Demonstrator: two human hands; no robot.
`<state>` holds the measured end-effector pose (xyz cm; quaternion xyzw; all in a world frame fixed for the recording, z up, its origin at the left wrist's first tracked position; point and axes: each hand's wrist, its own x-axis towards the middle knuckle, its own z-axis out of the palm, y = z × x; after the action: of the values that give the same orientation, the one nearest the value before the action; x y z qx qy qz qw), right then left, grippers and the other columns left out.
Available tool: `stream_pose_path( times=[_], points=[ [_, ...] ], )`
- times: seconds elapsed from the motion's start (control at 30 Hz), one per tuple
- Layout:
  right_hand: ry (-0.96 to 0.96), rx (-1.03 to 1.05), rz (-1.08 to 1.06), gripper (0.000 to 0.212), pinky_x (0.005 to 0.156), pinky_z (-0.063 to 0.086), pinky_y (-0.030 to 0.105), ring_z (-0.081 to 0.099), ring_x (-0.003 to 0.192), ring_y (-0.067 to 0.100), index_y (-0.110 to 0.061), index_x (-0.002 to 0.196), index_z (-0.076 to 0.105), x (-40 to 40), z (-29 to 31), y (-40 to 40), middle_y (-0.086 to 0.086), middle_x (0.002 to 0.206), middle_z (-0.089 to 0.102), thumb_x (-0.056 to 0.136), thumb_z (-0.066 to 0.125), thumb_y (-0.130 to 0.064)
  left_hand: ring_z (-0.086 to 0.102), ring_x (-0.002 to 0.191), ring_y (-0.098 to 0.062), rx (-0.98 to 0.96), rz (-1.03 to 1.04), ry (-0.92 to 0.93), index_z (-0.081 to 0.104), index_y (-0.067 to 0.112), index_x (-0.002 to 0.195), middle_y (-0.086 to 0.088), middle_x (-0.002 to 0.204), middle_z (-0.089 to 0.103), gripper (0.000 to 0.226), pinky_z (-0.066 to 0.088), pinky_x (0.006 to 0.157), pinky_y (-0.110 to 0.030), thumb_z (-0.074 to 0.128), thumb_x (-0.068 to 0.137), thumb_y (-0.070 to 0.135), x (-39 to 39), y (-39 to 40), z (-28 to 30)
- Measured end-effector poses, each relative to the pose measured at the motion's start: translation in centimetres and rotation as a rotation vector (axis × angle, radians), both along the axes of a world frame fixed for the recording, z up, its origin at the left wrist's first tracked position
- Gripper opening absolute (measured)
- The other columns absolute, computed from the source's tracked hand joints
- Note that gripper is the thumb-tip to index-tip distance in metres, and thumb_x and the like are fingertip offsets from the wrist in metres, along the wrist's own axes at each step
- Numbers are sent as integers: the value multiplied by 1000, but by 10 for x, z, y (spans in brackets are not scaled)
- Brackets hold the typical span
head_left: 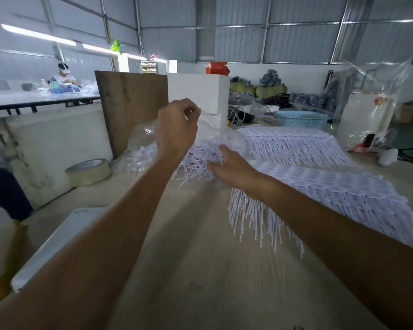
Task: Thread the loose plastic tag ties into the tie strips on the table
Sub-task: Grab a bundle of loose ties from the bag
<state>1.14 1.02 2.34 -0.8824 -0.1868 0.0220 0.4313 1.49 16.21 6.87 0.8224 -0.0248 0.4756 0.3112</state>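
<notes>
loose ties (pixel 196 163) spill from clear bag (pixel 141 136) pinched by left hand (pixel 177 129).

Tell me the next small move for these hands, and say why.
Probably the right hand should pinch a few loose ties from the pile. The left hand already holds up the clear bag by its edge, the ties lie spilled at its mouth, and the right fingers rest open on them, holding none yet.

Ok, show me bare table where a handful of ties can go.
Bare wood lies between the forearms, nearer than the loose ties. More lies between the tape roll and that pile. Crowded: tie strips cover the right side.
</notes>
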Motion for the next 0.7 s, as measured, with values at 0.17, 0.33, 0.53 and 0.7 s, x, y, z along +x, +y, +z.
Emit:
stream_pose_path(
  times=[0.17, 0.33, 0.53, 0.7],
  points=[
    [-282, -404, 59, 61, 107, 33, 32, 40, 138, 29, -18, 155, 30, -15, -46, -14, 14, 154, 35, 101, 54, -34, 63, 75, -15, 49, -88, -12, 73, 12, 105, -5, 100, 71, 19, 54, 75, -33, 59, 94, 5, 1, 4, -28],
    [-489, -437, 74, 33, 95, 43, 29, 59, 117, 26, -16, 132, 61, -30, -55, -13, 11, 133, 57, 100, 53, -16, 67, 81, -21, 17, -139, -88, 68, 6, 114, -12, 113, 67, 33, 57, 75, -36, 55, 89, -11, -10, 8, -57],
    [-684, -815, 71, 48, 92, 51, 43, 47, 118, 35, -5, 134, 51, -19, -58, -3, 18, 130, 48, 88, 50, 6, 67, 80, -24, 73, -158, -131, 71, 2, 107, -14, 106, 68, 23, 58, 72, -40, 61, 89, -8, -14, 3, -64],
    [-551, -836, 32, 46, 81, 51, 40, 62, 106, 39, -12, 135, 55, 9, -47, 12, 17, 123, 50, 91, 57, 1, 64, 97, -19, 83, -154, -209, 68, 7, 115, -15, 122, 60, 32, 58, 78, -25, 60, 89, -9, -11, 3, -73]
  ],
)
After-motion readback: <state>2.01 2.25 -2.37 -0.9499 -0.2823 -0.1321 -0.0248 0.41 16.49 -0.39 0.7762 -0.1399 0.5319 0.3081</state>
